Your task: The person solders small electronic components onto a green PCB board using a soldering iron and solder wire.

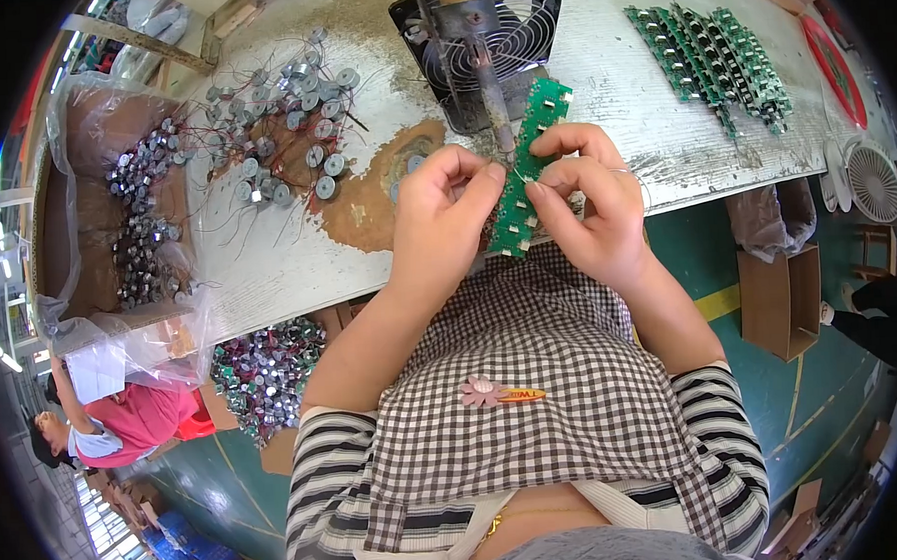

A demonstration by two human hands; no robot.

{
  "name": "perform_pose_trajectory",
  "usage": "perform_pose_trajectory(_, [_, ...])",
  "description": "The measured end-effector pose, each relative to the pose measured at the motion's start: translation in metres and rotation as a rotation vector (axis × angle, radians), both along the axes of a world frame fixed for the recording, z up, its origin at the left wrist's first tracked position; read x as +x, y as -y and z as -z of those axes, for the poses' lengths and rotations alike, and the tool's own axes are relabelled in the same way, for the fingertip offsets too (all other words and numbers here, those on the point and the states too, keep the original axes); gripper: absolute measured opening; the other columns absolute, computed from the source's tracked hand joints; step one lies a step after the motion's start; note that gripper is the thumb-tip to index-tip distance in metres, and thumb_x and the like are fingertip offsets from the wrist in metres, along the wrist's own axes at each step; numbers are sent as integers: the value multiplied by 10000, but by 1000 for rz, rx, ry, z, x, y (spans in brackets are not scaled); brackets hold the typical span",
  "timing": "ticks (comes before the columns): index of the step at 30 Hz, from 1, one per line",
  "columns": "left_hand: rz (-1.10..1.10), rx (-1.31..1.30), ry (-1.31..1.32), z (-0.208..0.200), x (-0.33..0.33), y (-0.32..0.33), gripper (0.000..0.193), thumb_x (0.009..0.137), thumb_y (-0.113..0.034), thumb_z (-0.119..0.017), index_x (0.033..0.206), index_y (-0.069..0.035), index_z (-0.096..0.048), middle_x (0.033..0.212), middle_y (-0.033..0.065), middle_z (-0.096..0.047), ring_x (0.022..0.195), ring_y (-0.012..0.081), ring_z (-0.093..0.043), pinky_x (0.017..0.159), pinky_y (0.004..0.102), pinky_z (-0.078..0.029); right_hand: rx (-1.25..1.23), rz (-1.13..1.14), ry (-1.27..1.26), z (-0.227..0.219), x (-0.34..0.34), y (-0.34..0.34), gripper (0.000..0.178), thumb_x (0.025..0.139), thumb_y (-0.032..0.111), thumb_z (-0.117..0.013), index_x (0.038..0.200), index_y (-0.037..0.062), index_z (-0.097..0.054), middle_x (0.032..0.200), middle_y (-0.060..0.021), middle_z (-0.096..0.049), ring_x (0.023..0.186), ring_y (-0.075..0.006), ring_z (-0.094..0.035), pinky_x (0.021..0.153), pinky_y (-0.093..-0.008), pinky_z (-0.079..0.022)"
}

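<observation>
A green strip of circuit board (515,220) with small pale parts lies at a slant between my hands at the table's front edge. The thumb and index finger of my left hand (451,212) are pinched together at its left edge; what they hold is hidden. My right hand (595,202) is closed over its right side, thumb and fingertips pinching a thin pale wire (522,176). Just above the fingertips, a soldering iron (493,96) points down, its tip close to the board. The iron is held on a mount, not in a hand.
Behind the iron stands a black fan (518,32). Small round motors with wires (311,101) are scattered at the left, beside a box of more motors (146,218). Several green boards (709,63) lie at the right. Another box of parts (267,373) stands below the table, near a person in pink (144,423).
</observation>
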State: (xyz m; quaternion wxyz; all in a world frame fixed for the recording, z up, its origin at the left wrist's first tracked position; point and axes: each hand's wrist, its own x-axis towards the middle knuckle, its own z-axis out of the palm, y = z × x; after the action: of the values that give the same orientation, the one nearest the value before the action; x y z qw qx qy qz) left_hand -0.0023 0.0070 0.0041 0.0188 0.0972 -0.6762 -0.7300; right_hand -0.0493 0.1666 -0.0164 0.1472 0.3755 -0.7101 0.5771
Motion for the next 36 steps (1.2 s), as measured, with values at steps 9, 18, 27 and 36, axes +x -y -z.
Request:
perform_pose_trajectory(9, [-7,-8,14,2,8,-3,94,878,-116,-607,842,-32,-588,665,-47,-527,549,16,-436,473,185,-316,-16,1,15,2,6,0,118,739,-50,-669,780,-10,-565,991,-170,-586,634,-138,-596,499,-224,-483])
perform_pose_trajectory(18, [171,-53,-34,2,3,14,80,846,-81,-633,822,-28,-578,727,-34,-547,631,29,-477,544,188,-370,-72,-48,1,6,7,-3,116,741,-83,-637,782,-23,-546,970,-184,-589,613,-132,-610,506,-224,-492])
perform_pose_trajectory(27, [264,23,56,-1,-10,20,76,801,-35,-650,774,-26,-579,763,-15,-576,677,52,-513,607,203,-413,-51,7,-3,4,6,3,113,745,-76,-655,793,-20,-569,938,-156,-592,641,-140,-595,497,-226,-482])
perform_pose_trajectory(36, [220,13,31,-1,-12,18,68,767,-25,-640,725,-16,-587,692,-14,-573,631,45,-503,568,202,-399,-63,9,57,6,9,5,120,742,-74,-665,798,-15,-577,948,-147,-585,652,-131,-579,515,-223,-474])
